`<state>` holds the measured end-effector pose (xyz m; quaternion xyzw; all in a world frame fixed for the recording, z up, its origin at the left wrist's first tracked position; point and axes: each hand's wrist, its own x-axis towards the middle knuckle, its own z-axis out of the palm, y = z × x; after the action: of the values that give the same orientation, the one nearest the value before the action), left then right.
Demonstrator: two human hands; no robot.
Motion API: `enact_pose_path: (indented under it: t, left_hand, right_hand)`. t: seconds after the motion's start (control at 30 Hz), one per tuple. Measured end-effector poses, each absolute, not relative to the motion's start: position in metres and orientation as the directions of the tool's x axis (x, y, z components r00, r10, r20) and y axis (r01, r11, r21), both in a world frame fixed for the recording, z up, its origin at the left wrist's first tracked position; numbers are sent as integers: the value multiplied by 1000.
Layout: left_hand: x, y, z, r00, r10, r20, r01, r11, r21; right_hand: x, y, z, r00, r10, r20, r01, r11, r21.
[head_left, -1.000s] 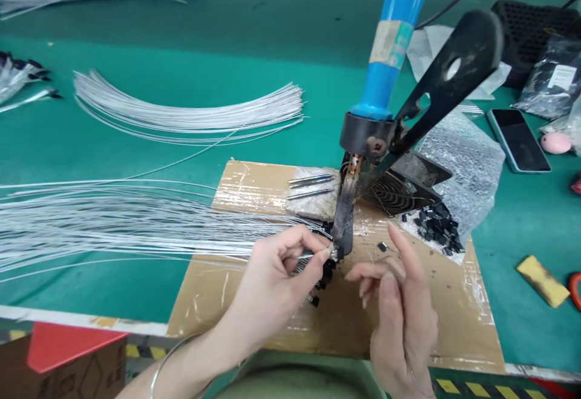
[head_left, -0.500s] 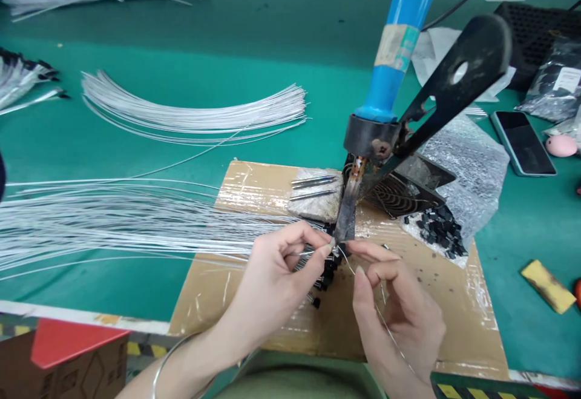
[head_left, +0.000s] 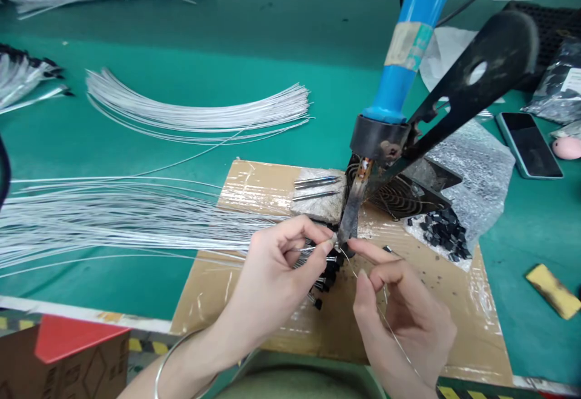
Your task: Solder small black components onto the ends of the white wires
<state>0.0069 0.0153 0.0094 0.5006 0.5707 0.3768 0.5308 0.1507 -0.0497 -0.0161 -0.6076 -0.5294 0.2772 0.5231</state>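
Soldering iron [head_left: 411, 54] + stand arm [head_left: 472, 81] block right; cardboard [head_left: 213, 290] front-left free.

Right hand [head_left: 403, 308], open and empty at lower centre a second ago, now pinches a thin silvery solder wire [head_left: 363, 284]. Its end meets the dark soldering iron tip [head_left: 349, 226].

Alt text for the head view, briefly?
Left hand pinches a white wire end at the tip of a clamped blue soldering iron, while the right hand feeds thin solder wire to it, over taped cardboard.
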Motion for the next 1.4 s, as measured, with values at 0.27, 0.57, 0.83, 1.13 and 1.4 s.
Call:
enact_pose_path:
  t: [0.27,0.57,0.83,1.13,1.4]
  left_hand:
    - [7,15,10,68,971,-228,182,213,960]
    - [6,14,9,83,966,-245,205,224,953]
    - [5,13,10,76,964,-253,209,233,950]
    - [7,12,8,71,968,-241,214,221,952]
    - [4,11,8,67,968,-241,236,219,947]
  right_hand:
    - [149,-49,-14,299,932,203,341,95,-935]
    - [149,-51,-13,299,930,212,344,102,-933]
    - [150,-50,-13,285,932,226,370,111,-922]
    - [151,-52,-16,259,933,251,405,131,-905]
    - [152,-54,-16,239,926,291,456,158,-876]
